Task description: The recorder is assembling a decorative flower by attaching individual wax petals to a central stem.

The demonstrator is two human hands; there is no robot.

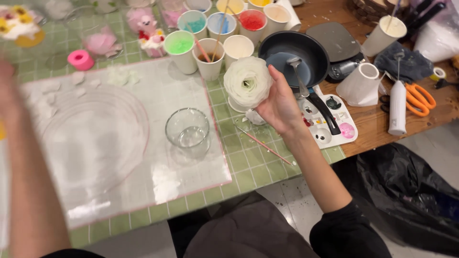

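White, many-petalled and rose-shaped, a wax-like flower [248,81] is held up at the upper centre of the frame. It is gripped from the right and from below by the right hand [282,107], whose fingers are curled and clamped round its base.

The left hand [5,91] is seen only as a blur at the left edge, with its forearm running down to the lower left corner; whether its fingers are apart or together cannot be told.

Below and to the left of the flower, an empty clear glass bowl [187,130] is set on a clear plastic sheet [143,191] edged in pink. The sheet is laid over a green gridded mat [248,162].

A thin paintbrush [265,146] is laid on the mat just beside the right wrist.

Behind the flower, paper cups [209,59] are grouped along the upper centre, with green, blue and red contents visible in several.

To the right of the flower, a dark frying pan [294,57] holding a spoon is found, its handle lying across a white paint palette [334,125].

On the wooden table [377,124] at the upper right, orange-handled scissors [420,99] are placed.

At the upper left, a pink roll of tape [80,59] is noted.
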